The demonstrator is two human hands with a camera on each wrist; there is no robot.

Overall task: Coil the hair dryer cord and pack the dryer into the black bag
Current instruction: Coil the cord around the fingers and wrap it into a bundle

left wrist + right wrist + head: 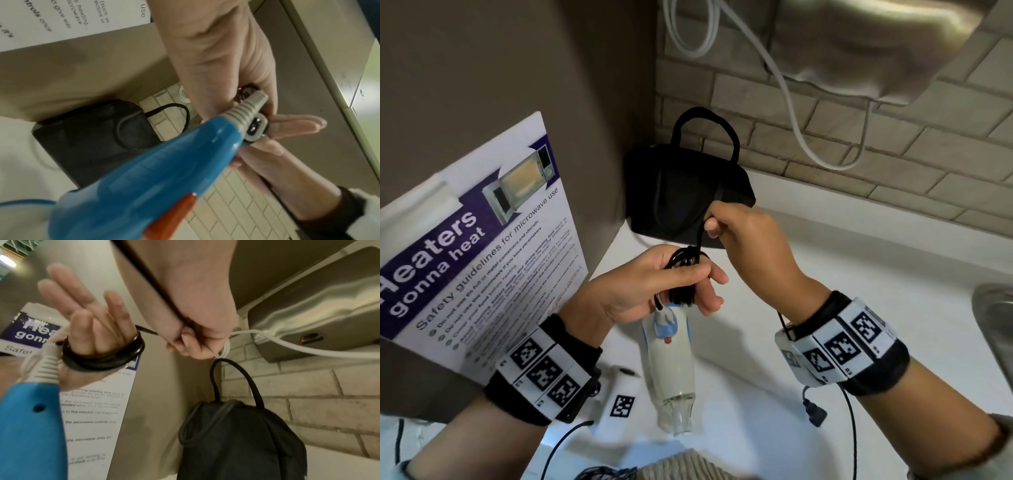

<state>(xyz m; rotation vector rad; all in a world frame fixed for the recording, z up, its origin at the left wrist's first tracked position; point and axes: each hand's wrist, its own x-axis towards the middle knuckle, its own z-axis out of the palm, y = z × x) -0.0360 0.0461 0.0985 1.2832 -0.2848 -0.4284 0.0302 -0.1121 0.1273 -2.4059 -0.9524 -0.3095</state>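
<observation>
My left hand (698,284) has the black cord (683,260) wound in several loops around its fingers, thumb pressing the loops. The white-and-blue hair dryer (671,356) hangs below it, nozzle toward me, over the counter. In the right wrist view the coil (102,358) rings the left hand's straight fingers (88,318) beside the blue dryer handle (30,426). My right hand (714,226) pinches the free cord just above the coil. The black bag (678,195) stands behind both hands in the corner, handles up, also seen as the bag (236,443).
A microwave safety poster (482,246) leans on the left wall. A metal hand dryer (876,44) with a white cable (791,113) hangs on the brick wall. A steel sink (996,325) sits at the right of the white counter (842,267).
</observation>
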